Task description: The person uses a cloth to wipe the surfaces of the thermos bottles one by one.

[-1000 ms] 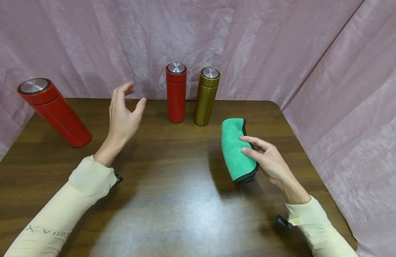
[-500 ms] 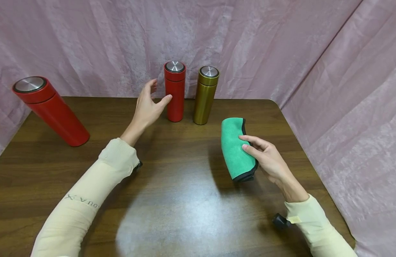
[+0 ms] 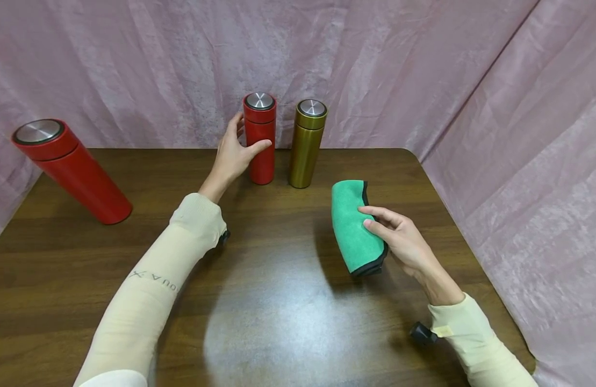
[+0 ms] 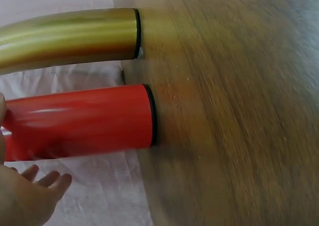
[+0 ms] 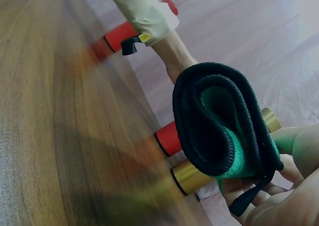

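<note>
My left hand (image 3: 233, 155) is at the middle red flask (image 3: 261, 158), which stands upright with a steel-topped lid. Its thumb lies across the flask's front and the other fingers are spread at the left side and behind. In the left wrist view, a gap shows between those fingertips (image 4: 61, 185) and the red flask (image 4: 94, 118); whether the thumb touches is unclear. My right hand (image 3: 406, 244) pinches a rolled green cloth (image 3: 353, 228) with black edging, held above the table. The cloth's spiral end (image 5: 219, 121) faces the right wrist camera.
A gold flask (image 3: 307, 153) stands just right of the middle red one. Another red flask (image 3: 80, 177) stands far left. All are on a brown wooden table (image 3: 259, 258), with pink curtains (image 3: 375, 64) behind and on the right.
My left hand has moved right, from beside the left red flask to the middle red flask, its thumb now across the front. The right hand and cloth stay nearly still.
</note>
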`<state>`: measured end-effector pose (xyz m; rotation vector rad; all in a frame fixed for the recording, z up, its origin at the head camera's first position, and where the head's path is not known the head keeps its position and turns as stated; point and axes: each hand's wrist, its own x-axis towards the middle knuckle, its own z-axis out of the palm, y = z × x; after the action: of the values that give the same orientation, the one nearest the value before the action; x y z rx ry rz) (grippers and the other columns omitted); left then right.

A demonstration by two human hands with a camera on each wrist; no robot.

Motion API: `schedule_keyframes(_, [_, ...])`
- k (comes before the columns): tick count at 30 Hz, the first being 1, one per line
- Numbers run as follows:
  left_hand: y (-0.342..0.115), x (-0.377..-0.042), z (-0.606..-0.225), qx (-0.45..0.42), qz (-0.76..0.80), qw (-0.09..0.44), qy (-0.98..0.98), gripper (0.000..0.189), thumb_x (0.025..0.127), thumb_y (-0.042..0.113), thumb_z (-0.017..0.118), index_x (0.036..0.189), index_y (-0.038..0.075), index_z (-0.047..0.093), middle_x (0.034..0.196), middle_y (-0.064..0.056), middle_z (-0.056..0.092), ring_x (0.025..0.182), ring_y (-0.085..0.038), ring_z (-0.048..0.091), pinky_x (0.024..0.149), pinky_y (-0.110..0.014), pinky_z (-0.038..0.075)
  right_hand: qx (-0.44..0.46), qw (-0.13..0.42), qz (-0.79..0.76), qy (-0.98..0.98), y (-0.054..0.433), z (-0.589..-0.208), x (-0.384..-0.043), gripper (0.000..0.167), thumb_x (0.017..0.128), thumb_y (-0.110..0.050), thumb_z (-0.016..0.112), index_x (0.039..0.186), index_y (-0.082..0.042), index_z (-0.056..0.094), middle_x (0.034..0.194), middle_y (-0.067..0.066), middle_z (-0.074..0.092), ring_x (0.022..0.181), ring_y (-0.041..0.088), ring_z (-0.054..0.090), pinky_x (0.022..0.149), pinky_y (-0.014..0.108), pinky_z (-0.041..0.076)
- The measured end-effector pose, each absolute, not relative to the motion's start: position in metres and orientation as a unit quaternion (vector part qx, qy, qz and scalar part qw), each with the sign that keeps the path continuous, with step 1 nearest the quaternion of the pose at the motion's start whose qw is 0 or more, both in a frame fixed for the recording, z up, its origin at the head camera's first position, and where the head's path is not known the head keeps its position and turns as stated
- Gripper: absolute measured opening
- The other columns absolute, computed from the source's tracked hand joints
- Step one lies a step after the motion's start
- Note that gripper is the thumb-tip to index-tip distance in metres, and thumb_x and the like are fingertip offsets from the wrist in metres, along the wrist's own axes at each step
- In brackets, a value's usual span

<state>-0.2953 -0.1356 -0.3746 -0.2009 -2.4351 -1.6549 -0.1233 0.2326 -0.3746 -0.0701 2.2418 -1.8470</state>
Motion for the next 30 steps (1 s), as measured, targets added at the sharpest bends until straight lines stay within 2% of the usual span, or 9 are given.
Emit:
schedule_keyframes(6, [-0.133, -0.3, -0.373, -0.089, -0.583, 0.115, -0.799, 0.082, 0.09, 0.029, 0.083, 0.157, 0.017, 0.036, 0.147, -0.009, 0.053, 0.133, -0.027, 0.054, 0.11, -0.04, 0.046, -0.026, 0.119, -0.631, 0.766, 0.232, -0.372, -0.123, 0.042, 0.102, -0.029, 0.069, 0.141, -0.014, 0.064, 0.134, 0.004, 0.056, 0.107, 0.016, 0.058, 0.085, 0.025, 0.054])
schedule_keyframes(10, [-0.129, -0.299, -0.372, -0.096, -0.573, 0.136, -0.802, 0.074, 0.091, 0.027, 0.083, 0.152, 0.014, 0.042, 0.137, -0.011, 0.059, 0.122, -0.027, 0.06, 0.103, -0.041, 0.05, -0.025, 0.124, -0.631, 0.765, 0.233, -0.371, -0.123, 0.042, 0.102, -0.028, 0.069, 0.141, -0.014, 0.064, 0.132, 0.004, 0.056, 0.106, 0.017, 0.059, 0.085, 0.025, 0.054])
schedule_keyframes(19, [-0.135, -0.28, -0.368, -0.094, -0.58, 0.13, -0.798, 0.082, 0.09, 0.026, 0.084, 0.156, 0.009, 0.039, 0.14, -0.012, 0.059, 0.126, -0.027, 0.06, 0.106, -0.04, 0.05, -0.02, 0.126, -0.635, 0.762, 0.231, -0.373, -0.123, 0.042, 0.101, -0.027, 0.071, 0.141, -0.014, 0.064, 0.128, 0.003, 0.059, 0.102, 0.016, 0.06, 0.083, 0.026, 0.056])
schedule_keyframes(25, [-0.149, -0.254, -0.358, -0.106, -0.568, 0.12, -0.807, 0.078, 0.088, 0.03, 0.085, 0.152, 0.008, 0.044, 0.139, -0.011, 0.06, 0.125, -0.025, 0.06, 0.105, -0.039, 0.051, -0.025, 0.125, -0.634, 0.763, 0.229, -0.371, -0.122, 0.044, 0.1, -0.027, 0.072, 0.141, -0.014, 0.063, 0.124, 0.006, 0.058, 0.099, 0.017, 0.06, 0.082, 0.026, 0.056])
schedule_keyframes(30, [-0.157, -0.227, -0.354, -0.122, -0.57, 0.117, -0.804, 0.072, 0.088, 0.023, 0.086, 0.147, 0.006, 0.048, 0.136, -0.012, 0.061, 0.124, -0.026, 0.061, 0.106, -0.041, 0.051, -0.026, 0.127, -0.635, 0.762, 0.225, -0.372, -0.125, 0.044, 0.1, -0.026, 0.072, 0.141, -0.014, 0.063, 0.128, 0.006, 0.058, 0.101, 0.017, 0.061, 0.083, 0.026, 0.056])
